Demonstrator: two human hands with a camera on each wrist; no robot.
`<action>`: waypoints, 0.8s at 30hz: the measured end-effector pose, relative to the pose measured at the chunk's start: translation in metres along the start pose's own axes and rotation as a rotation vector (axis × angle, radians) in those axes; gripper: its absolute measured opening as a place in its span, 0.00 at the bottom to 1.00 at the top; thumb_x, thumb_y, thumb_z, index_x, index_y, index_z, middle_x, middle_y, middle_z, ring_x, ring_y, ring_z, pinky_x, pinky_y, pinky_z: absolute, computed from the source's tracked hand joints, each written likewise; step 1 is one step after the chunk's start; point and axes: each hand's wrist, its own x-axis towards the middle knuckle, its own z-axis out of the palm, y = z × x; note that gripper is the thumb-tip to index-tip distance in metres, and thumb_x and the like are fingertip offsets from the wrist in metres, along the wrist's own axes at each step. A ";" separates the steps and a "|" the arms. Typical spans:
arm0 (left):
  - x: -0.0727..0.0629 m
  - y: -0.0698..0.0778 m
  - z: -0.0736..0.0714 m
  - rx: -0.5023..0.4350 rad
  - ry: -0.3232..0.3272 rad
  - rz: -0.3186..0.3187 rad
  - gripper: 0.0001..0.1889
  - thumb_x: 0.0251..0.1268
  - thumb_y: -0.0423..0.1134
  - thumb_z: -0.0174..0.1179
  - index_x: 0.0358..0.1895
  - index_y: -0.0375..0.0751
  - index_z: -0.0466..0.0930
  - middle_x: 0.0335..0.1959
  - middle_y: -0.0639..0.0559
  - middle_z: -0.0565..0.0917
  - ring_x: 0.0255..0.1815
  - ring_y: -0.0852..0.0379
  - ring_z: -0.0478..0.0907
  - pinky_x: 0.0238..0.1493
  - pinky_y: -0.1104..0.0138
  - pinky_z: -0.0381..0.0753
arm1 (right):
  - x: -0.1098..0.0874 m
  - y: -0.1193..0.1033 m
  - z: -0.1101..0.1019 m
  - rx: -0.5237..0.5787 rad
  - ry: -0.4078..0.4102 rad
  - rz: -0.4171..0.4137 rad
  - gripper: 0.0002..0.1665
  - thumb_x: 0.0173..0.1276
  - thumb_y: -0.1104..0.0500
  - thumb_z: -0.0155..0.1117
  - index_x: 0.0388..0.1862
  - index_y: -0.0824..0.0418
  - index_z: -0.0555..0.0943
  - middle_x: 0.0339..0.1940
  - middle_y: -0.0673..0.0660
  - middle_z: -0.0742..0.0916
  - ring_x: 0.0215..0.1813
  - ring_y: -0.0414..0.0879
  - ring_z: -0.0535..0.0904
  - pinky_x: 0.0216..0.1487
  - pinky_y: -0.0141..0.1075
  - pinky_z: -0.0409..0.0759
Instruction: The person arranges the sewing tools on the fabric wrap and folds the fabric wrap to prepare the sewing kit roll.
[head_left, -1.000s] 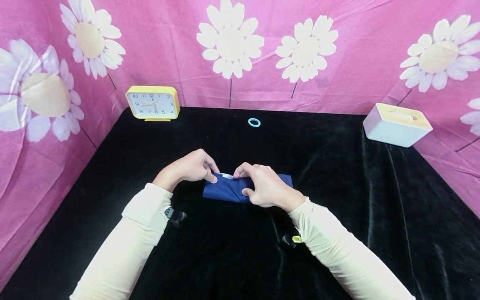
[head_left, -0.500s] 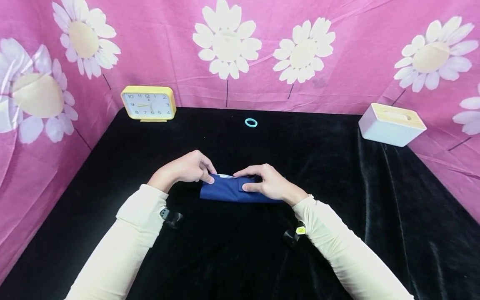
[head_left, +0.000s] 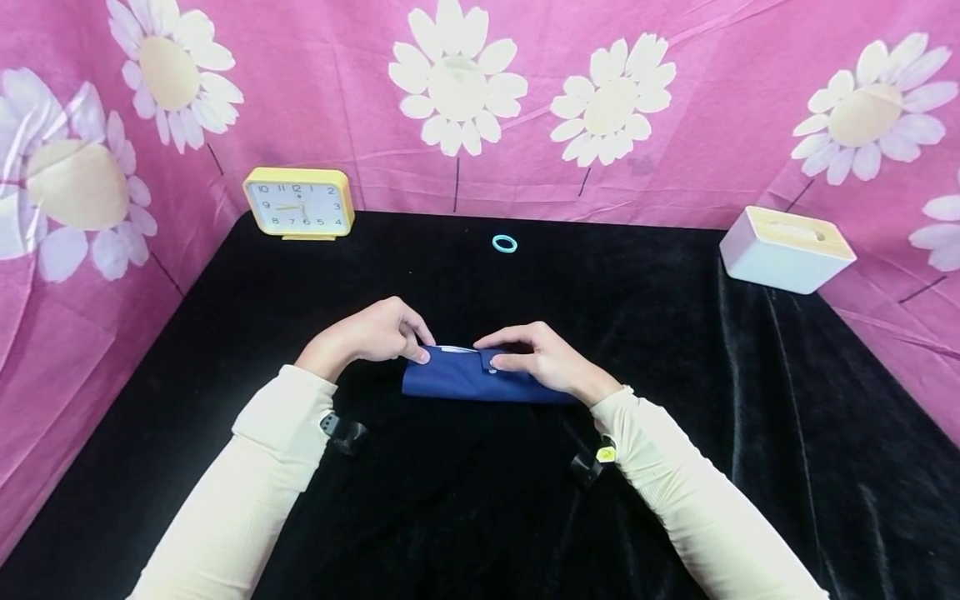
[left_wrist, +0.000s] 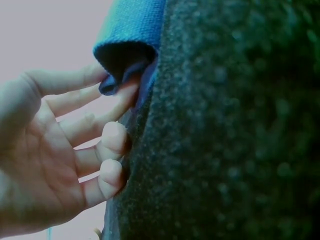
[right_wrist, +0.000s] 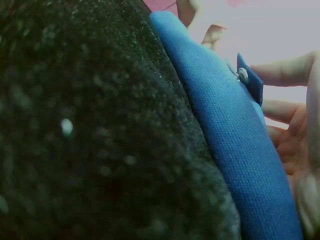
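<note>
A folded dark-blue fabric pouch (head_left: 457, 377) lies lengthwise on the black cloth, a white edge (head_left: 456, 349) showing along its top. My left hand (head_left: 375, 332) pinches its upper left corner between thumb and index finger. In the left wrist view the pouch's rolled open end (left_wrist: 125, 55) shows beside the fingertips. My right hand (head_left: 551, 360) holds the pouch from the right, with fingertips at the top edge and thumb at a small flap (right_wrist: 251, 82). That flap stands up from the pouch in the right wrist view, its metal snap (right_wrist: 243, 75) exposed. The pouch's right end is partly hidden by the hand.
A yellow desk clock (head_left: 300, 204) stands at the back left. Near the back middle lies a light-blue ring (head_left: 505, 243). A white tissue box with a wooden top (head_left: 787, 254) sits at the back right. Pink flowered cloth (head_left: 525, 187) hangs behind.
My right hand's index finger and thumb have spread and straightened along the pouch, and the flap's snap has come into view. My left hand keeps its pinch on the corner.
</note>
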 end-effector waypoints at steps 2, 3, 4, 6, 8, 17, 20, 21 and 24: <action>0.000 0.001 0.000 0.003 0.000 0.005 0.10 0.59 0.32 0.70 0.44 0.35 0.89 0.28 0.49 0.90 0.30 0.60 0.79 0.46 0.62 0.80 | 0.000 0.001 0.000 -0.013 -0.011 -0.026 0.19 0.66 0.61 0.67 0.57 0.58 0.86 0.54 0.54 0.89 0.53 0.44 0.81 0.57 0.36 0.77; 0.000 0.001 0.000 0.006 -0.001 0.009 0.10 0.59 0.32 0.70 0.44 0.35 0.89 0.29 0.49 0.90 0.30 0.61 0.80 0.46 0.61 0.80 | -0.001 0.001 -0.001 -0.022 -0.019 -0.037 0.20 0.65 0.61 0.69 0.57 0.57 0.85 0.55 0.53 0.88 0.54 0.45 0.81 0.59 0.38 0.76; 0.000 0.001 0.000 0.010 -0.001 0.011 0.10 0.59 0.32 0.70 0.44 0.35 0.89 0.29 0.48 0.90 0.31 0.61 0.80 0.47 0.61 0.80 | -0.001 0.002 -0.001 -0.031 -0.027 -0.048 0.22 0.64 0.61 0.70 0.58 0.56 0.85 0.56 0.53 0.88 0.55 0.45 0.80 0.60 0.40 0.75; 0.000 0.000 -0.001 0.011 -0.002 0.015 0.10 0.59 0.32 0.70 0.44 0.35 0.88 0.29 0.48 0.90 0.31 0.61 0.80 0.47 0.61 0.80 | -0.002 0.003 -0.002 -0.054 -0.038 -0.067 0.25 0.61 0.61 0.74 0.59 0.55 0.84 0.57 0.52 0.88 0.56 0.45 0.80 0.61 0.43 0.75; 0.000 0.000 -0.001 0.012 -0.002 0.014 0.10 0.59 0.32 0.70 0.44 0.35 0.88 0.30 0.47 0.90 0.31 0.61 0.80 0.48 0.60 0.80 | -0.002 0.005 -0.003 -0.068 -0.027 -0.075 0.26 0.59 0.61 0.76 0.58 0.54 0.85 0.56 0.51 0.88 0.55 0.44 0.81 0.60 0.42 0.76; -0.001 0.001 0.000 0.031 -0.003 0.023 0.11 0.60 0.33 0.70 0.45 0.35 0.88 0.29 0.49 0.90 0.31 0.60 0.80 0.46 0.61 0.80 | 0.000 0.010 -0.004 -0.097 0.090 -0.307 0.20 0.54 0.63 0.81 0.47 0.57 0.89 0.44 0.51 0.90 0.47 0.42 0.84 0.51 0.32 0.82; -0.001 0.001 -0.001 0.033 -0.006 0.017 0.11 0.61 0.33 0.69 0.46 0.36 0.88 0.29 0.49 0.90 0.32 0.59 0.80 0.46 0.61 0.80 | 0.000 0.008 -0.005 -0.173 0.091 -0.398 0.18 0.55 0.62 0.81 0.46 0.55 0.90 0.44 0.49 0.90 0.47 0.41 0.84 0.51 0.32 0.81; -0.001 0.001 -0.001 0.032 -0.008 0.018 0.11 0.61 0.33 0.69 0.46 0.36 0.87 0.30 0.49 0.90 0.32 0.59 0.80 0.45 0.62 0.80 | 0.000 0.008 -0.006 -0.191 0.086 -0.416 0.18 0.55 0.62 0.81 0.46 0.56 0.90 0.44 0.49 0.90 0.48 0.41 0.85 0.52 0.32 0.81; -0.001 0.000 -0.001 0.030 -0.011 0.018 0.11 0.61 0.33 0.69 0.47 0.35 0.87 0.29 0.49 0.90 0.31 0.58 0.79 0.43 0.63 0.79 | -0.001 0.005 -0.007 -0.221 0.071 -0.444 0.19 0.55 0.61 0.81 0.47 0.56 0.90 0.45 0.49 0.89 0.49 0.42 0.84 0.53 0.31 0.80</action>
